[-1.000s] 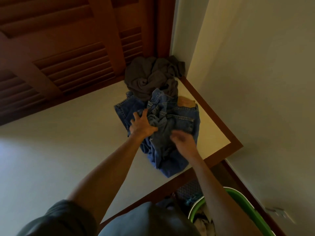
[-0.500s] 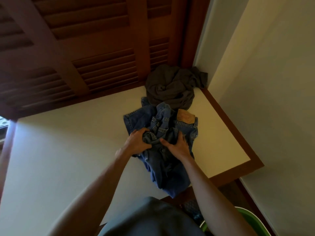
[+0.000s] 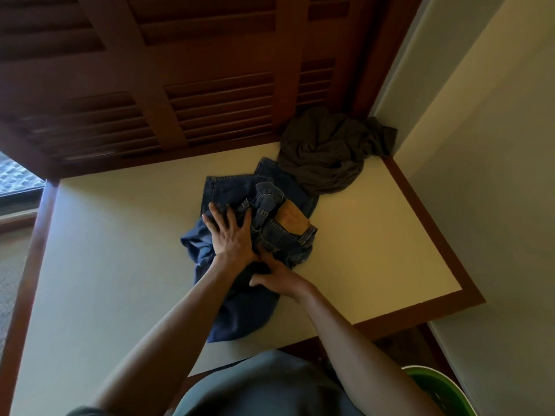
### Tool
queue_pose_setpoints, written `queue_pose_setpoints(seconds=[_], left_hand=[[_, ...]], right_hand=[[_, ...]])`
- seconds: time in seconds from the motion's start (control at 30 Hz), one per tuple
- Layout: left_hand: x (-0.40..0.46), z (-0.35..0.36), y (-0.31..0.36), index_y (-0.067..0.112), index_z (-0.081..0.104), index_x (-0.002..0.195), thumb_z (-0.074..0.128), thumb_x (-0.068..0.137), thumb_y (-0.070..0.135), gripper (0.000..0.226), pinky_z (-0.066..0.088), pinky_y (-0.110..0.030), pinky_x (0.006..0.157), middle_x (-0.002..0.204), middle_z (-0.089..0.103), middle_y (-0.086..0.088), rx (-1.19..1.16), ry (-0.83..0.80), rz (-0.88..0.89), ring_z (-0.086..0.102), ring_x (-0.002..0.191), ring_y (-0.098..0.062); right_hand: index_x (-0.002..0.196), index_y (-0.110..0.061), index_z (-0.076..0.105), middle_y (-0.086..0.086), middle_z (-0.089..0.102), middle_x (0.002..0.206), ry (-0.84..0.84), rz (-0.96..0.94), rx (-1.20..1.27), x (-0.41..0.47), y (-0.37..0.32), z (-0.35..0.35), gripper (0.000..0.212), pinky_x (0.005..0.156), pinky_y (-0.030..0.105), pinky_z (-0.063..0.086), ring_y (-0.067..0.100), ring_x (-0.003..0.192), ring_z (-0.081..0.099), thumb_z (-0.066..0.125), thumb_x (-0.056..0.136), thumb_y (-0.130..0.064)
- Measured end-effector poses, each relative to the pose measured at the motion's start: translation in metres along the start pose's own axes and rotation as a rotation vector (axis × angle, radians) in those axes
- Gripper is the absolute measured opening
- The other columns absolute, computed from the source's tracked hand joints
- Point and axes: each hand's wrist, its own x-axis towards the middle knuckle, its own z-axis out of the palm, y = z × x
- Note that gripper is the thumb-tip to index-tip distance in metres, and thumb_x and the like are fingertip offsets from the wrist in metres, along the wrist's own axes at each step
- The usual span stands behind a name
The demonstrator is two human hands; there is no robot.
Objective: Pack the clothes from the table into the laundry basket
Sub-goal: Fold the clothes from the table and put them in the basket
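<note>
The jeans (image 3: 270,232) are dark blue denim with a tan leather patch (image 3: 292,219). The crumpled shirt (image 3: 324,154) is dark grey. The laundry basket (image 3: 435,385) is green.

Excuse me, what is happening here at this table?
A person is packing clothes into a laundry basket, whose green rim shows at the lower right. Both hands are on a bundled pair of blue jeans on the table. The left hand presses flat on top of the jeans; the right hand holds the denim at the near side. A dark grey garment lies in the far corner, untouched.
</note>
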Motion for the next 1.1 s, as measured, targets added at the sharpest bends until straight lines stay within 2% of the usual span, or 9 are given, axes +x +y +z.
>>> queue_pose_setpoints(seconds=[0.17, 0.27, 0.4, 0.53, 0.63, 0.73, 0.83, 1.0, 1.1], left_hand=[[0.011, 0.003, -0.046, 0.037, -0.009, 0.159, 0.078, 0.066, 0.070, 0.131, -0.012, -0.070, 0.114, 0.167, -0.005, -0.017, 0.006, -0.019, -0.045, -0.023, 0.146, -0.054], [0.022, 0.001, -0.061, 0.039, -0.010, 0.159, 0.082, 0.060, 0.069, 0.139, -0.010, -0.070, 0.115, 0.167, -0.004, -0.017, -0.007, -0.045, -0.087, -0.023, 0.146, -0.054], [0.038, -0.004, -0.076, 0.040, -0.008, 0.159, 0.086, 0.056, 0.067, 0.142, -0.009, -0.071, 0.115, 0.167, -0.003, -0.018, -0.040, -0.072, -0.141, -0.024, 0.146, -0.054], [0.050, -0.005, -0.092, 0.040, -0.003, 0.159, 0.087, 0.056, 0.064, 0.139, -0.011, -0.070, 0.115, 0.167, -0.004, -0.016, -0.086, -0.066, -0.207, -0.026, 0.145, -0.053], [0.059, -0.006, -0.104, 0.041, -0.001, 0.159, 0.088, 0.056, 0.063, 0.138, -0.011, -0.071, 0.115, 0.167, -0.003, -0.016, -0.113, -0.059, -0.240, -0.026, 0.146, -0.052], [0.065, -0.004, -0.112, 0.041, 0.003, 0.159, 0.089, 0.055, 0.061, 0.136, -0.010, -0.071, 0.116, 0.167, 0.000, -0.016, -0.130, -0.021, -0.293, -0.025, 0.146, -0.052], [0.071, -0.003, -0.115, 0.041, 0.004, 0.159, 0.089, 0.057, 0.058, 0.134, -0.009, -0.071, 0.116, 0.167, 0.000, -0.014, -0.168, 0.016, -0.351, -0.026, 0.147, -0.050], [0.076, 0.000, -0.120, 0.043, 0.009, 0.158, 0.090, 0.058, 0.056, 0.129, -0.006, -0.071, 0.117, 0.168, 0.002, -0.015, -0.277, 0.095, -0.481, -0.022, 0.148, -0.049], [0.075, 0.002, -0.123, 0.043, 0.011, 0.158, 0.089, 0.057, 0.059, 0.128, -0.005, -0.071, 0.117, 0.167, 0.002, -0.016, -0.333, 0.115, -0.536, -0.020, 0.149, -0.050]], right_hand=[[0.146, -0.022, 0.049, 0.001, 0.048, 0.148, -0.121, 0.026, 0.090, 0.005, -0.004, 0.004, 0.059, 0.103, 0.029, 0.047, 0.015, 0.136, 0.044, 0.070, 0.091, -0.019], [0.128, -0.014, 0.063, 0.007, 0.069, 0.117, 0.116, 0.008, 0.149, 0.015, -0.020, -0.029, 0.033, 0.073, 0.024, 0.054, 0.019, 0.107, 0.067, 0.064, 0.096, -0.016], [0.105, -0.014, 0.066, 0.011, 0.073, 0.098, 0.553, -0.033, 0.081, 0.040, -0.042, -0.100, 0.013, 0.074, 0.035, 0.055, 0.026, 0.090, 0.070, 0.060, 0.094, -0.010], [0.136, -0.012, 0.053, 0.014, 0.058, 0.130, 0.727, 0.009, -0.210, 0.074, -0.051, -0.171, 0.052, 0.088, 0.034, 0.046, 0.032, 0.118, 0.057, 0.069, 0.088, -0.021], [0.156, -0.026, 0.021, 0.012, 0.025, 0.160, 0.699, 0.097, -0.581, 0.099, -0.054, -0.213, 0.091, 0.114, 0.053, 0.029, 0.042, 0.144, 0.025, 0.075, 0.083, -0.034], [0.158, -0.031, -0.005, 0.005, -0.003, 0.168, 0.609, 0.144, -0.787, 0.122, -0.056, -0.237, 0.112, 0.119, 0.060, 0.014, 0.038, 0.152, 0.003, 0.077, 0.082, -0.039], [0.158, -0.035, -0.010, 0.009, 0.000, 0.168, 0.478, 0.080, -0.709, 0.144, -0.041, -0.240, 0.125, 0.121, 0.056, 0.018, 0.038, 0.152, 0.008, 0.080, 0.073, -0.052], [0.151, -0.018, 0.037, 0.022, 0.051, 0.143, 0.555, 0.156, -0.747, 0.139, -0.005, -0.173, 0.060, 0.103, 0.042, 0.045, 0.040, 0.129, 0.050, 0.060, 0.096, -0.027], [0.134, -0.017, 0.055, 0.016, 0.059, 0.132, 0.607, 0.088, -0.714, 0.107, 0.008, -0.121, 0.036, 0.091, 0.039, 0.049, 0.036, 0.118, 0.059, 0.051, 0.099, -0.023]])
